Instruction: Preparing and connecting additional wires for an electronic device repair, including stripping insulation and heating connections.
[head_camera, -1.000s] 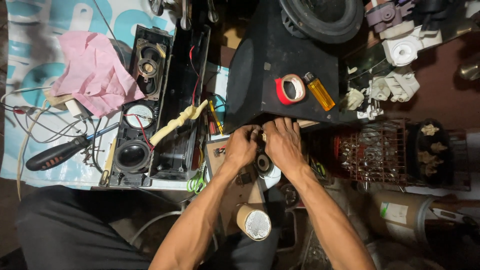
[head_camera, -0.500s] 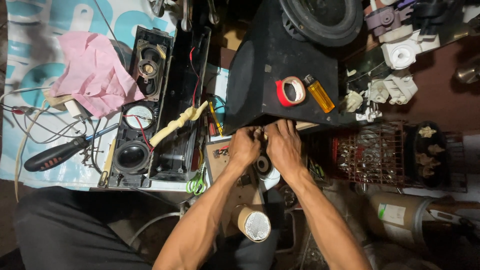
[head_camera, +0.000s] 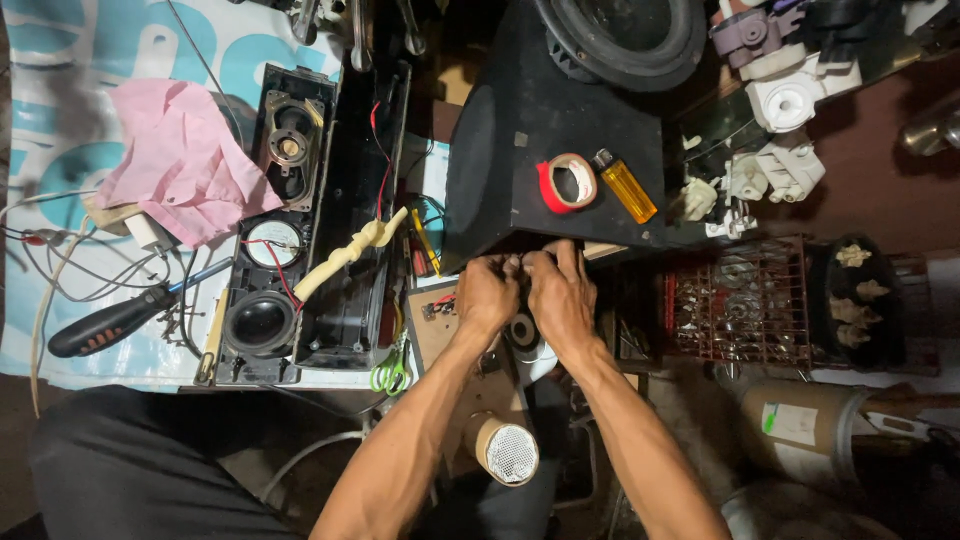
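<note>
- Currently, the left hand (head_camera: 487, 293) and the right hand (head_camera: 560, 290) meet knuckle to knuckle at the lower edge of the large black speaker cabinet (head_camera: 560, 150), fingers curled inward and pinched on something small between the fingertips; the item is hidden by the fingers and cannot be identified.
- Just below the fingers lies a small round black-and-silver speaker driver (head_camera: 524, 332), close enough to serve as the part being worked over; whether the fingers touch it cannot be told.
- Just left of the left fingers sits a brown board with short red wires (head_camera: 437, 310), kept within easy reach.
- Above the fingers, on the cabinet top, a roll of red tape (head_camera: 567, 183) and an orange lighter (head_camera: 627, 187) rest side by side, apparently parked on the nearest flat surface.
- Well left of the fingers, a long open black plastic speaker housing (head_camera: 275, 230) lies face up on the tabletop, its round drivers exposed for access; a cream-coloured twisted piece (head_camera: 350, 255) leans across it.
- Farther left, a pink cloth (head_camera: 180, 165) and a black-handled screwdriver (head_camera: 110, 325) lie apart from the work.
- Right of the fingers stands a rusty wire rack (head_camera: 745, 300).
</note>
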